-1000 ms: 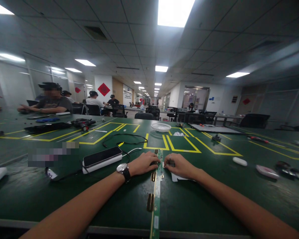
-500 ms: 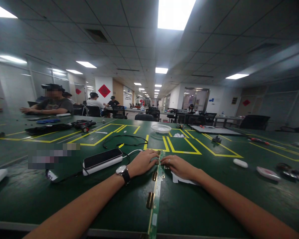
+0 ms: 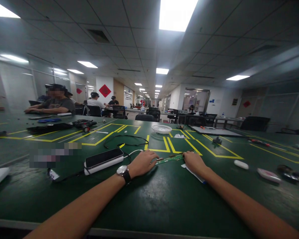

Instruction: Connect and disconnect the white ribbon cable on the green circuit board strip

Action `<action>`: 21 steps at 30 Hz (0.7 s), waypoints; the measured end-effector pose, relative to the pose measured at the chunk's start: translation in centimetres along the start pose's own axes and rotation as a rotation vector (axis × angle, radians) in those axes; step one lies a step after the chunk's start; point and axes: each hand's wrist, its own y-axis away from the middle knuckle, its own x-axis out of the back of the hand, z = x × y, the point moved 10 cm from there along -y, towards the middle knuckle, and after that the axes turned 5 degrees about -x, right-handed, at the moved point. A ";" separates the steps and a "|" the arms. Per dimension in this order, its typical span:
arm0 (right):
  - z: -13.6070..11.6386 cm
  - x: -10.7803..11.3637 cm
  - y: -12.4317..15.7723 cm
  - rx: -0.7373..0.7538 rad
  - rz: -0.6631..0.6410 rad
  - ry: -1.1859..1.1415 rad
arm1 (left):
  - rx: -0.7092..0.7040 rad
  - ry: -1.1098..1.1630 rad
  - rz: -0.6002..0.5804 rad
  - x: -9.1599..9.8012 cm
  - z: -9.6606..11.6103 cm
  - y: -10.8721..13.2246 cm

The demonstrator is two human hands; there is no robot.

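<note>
Your left hand (image 3: 144, 162) and right hand (image 3: 195, 163) pinch opposite ends of the green circuit board (image 3: 169, 160), which spans between your fingertips, so uneven twisting could flex or crack it.

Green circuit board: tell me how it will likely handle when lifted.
The circuit board is probably stiff, spanning straight between the left hand and right hand. Thin and narrow, it is likely light and could crack if bent.
</note>
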 end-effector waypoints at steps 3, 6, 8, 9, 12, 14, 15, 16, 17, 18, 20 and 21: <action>-0.2 -0.5 0.1 0.008 -0.026 -0.002 | -0.011 0.006 -0.022 -0.3 0.1 0.1; -0.2 -0.8 0.3 0.020 -0.046 -0.030 | -0.018 0.010 -0.046 -0.6 0.3 0.1; -0.1 -0.8 0.5 0.026 -0.054 -0.049 | -0.019 0.013 -0.053 -0.6 0.4 0.1; 0.0 -0.8 0.5 0.026 -0.060 -0.054 | -0.017 0.015 -0.054 -0.6 0.4 0.1; 0.4 -0.7 0.5 0.033 -0.079 -0.082 | -0.013 0.023 -0.047 -0.5 0.4 0.1; 0.5 -0.5 0.3 0.049 -0.087 -0.121 | -0.018 0.028 -0.041 -0.4 0.4 0.1; 0.6 -0.4 0.2 0.058 -0.091 -0.141 | -0.021 0.031 -0.040 -0.4 0.4 0.1; 0.6 -0.4 0.1 0.068 -0.094 -0.159 | -0.021 0.034 -0.039 -0.4 0.4 0.0; 0.5 -0.4 0.0 0.083 -0.096 -0.177 | -0.019 0.037 -0.038 -0.4 0.4 0.0; 0.3 -0.4 0.0 0.105 -0.096 -0.196 | -0.018 0.040 -0.036 -0.4 0.3 0.0; -0.5 -0.3 0.0 0.175 -0.092 -0.256 | -0.018 0.045 -0.032 -0.4 0.3 -0.1; -1.1 -0.2 0.1 0.219 -0.091 -0.298 | -0.018 0.046 -0.028 -0.4 0.3 -0.1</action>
